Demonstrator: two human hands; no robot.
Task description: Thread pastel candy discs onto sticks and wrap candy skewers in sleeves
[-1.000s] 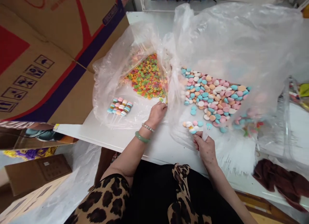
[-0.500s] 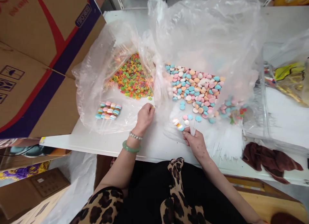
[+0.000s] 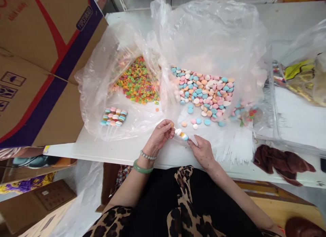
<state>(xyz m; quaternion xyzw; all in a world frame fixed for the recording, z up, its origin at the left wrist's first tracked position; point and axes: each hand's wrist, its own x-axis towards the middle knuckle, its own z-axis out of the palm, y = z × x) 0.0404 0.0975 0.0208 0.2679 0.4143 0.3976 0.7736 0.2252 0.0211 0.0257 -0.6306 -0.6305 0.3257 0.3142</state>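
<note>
My right hand (image 3: pixel 202 151) is closed around a candy skewer (image 3: pixel 181 134), threaded with white, yellow-orange and blue pieces, and thin white sticks. At the skewer's tip, my left hand (image 3: pixel 163 133) pinches a small orange gummy ring (image 3: pixel 172 124). Behind my hands lie loose pastel candies (image 3: pixel 198 121), and beyond them a pile of pink, blue, white and peach candies (image 3: pixel 203 90) in a clear plastic bag. To the left, colourful gummy rings (image 3: pixel 139 82) fill another open bag. Several finished-looking candy skewers (image 3: pixel 114 117) lie side by side on that bag's plastic.
A large cardboard box (image 3: pixel 51 67) stands on the left. Loose white sticks (image 3: pixel 236 147) lie right of my right hand, near a brown cloth (image 3: pixel 280 162) at the table edge. A clear tray (image 3: pixel 300 118) sits farther right.
My left hand has come from beside the gummy rings to the skewer's tip, bringing an orange ring. My right hand has shifted left with the skewer. A peach candy now lies among the loose ones.
</note>
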